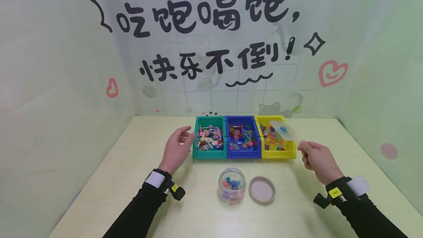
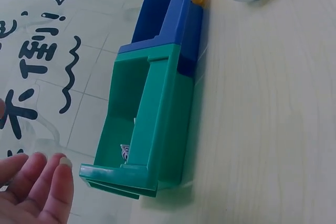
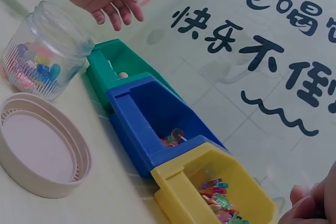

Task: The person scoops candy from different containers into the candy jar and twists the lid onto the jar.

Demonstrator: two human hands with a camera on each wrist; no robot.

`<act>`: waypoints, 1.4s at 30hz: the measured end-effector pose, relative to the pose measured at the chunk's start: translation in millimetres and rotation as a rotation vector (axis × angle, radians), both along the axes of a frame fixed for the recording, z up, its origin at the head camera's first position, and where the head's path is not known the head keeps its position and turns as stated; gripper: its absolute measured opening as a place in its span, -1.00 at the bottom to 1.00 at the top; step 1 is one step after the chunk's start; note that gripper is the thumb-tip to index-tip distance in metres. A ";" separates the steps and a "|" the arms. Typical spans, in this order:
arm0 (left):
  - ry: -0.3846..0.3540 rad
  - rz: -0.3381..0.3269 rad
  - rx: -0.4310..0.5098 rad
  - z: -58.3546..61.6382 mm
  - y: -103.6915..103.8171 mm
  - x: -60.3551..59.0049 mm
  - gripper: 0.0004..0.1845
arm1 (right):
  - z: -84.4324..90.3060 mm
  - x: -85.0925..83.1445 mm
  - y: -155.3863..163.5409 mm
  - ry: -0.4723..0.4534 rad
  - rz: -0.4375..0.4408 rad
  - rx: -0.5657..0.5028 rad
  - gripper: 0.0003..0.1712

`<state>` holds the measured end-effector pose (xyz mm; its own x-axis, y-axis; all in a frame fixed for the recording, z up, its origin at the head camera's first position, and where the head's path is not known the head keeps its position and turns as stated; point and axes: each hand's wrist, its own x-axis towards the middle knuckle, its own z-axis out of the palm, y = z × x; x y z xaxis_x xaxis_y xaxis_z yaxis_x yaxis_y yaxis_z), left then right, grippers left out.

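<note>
Pinching scoop (image 1: 282,130) handle, right hand (image 1: 318,159) | light, rigid, likely slippery plastic; level past grip | left hand (image 1: 177,149) relaxed, empty, beside green bin (image 1: 209,137)

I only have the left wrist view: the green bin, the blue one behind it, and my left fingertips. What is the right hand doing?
Observer: The right hand pinches the handle of a clear scoop, and the scoop's blade is over the yellow bin.
Operator: I see just the bottom edge of the jar. Is its lid on?
Observer: No. The jar stands open, and the lid lies flat on the table just to its right.
Operator: What is inside the green bin?
Observer: The green bin holds lollipops with white sticks, piled loosely.
</note>
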<state>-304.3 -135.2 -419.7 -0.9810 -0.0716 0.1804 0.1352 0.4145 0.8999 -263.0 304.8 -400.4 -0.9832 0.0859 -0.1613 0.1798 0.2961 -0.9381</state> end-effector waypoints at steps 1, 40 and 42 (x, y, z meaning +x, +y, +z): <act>-0.007 -0.016 -0.001 1.2 1.3 2.6 -0.44 | 3.1 1.4 2.3 0.009 0.004 0.001 -0.48; -0.222 -0.651 -0.071 -26.9 54.5 65.1 -0.01 | 69.0 49.0 -12.0 0.014 0.370 0.050 -0.56; -0.223 -0.644 -0.094 -28.2 55.9 66.0 0.00 | 68.9 49.8 -13.7 0.009 0.404 0.043 -0.58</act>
<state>-238.3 -79.2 -447.9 -0.8371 0.5444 -0.0541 0.1963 0.3912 0.8991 -213.1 291.1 -331.5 -0.9405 -0.3011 -0.1572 0.0327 0.3804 -0.9242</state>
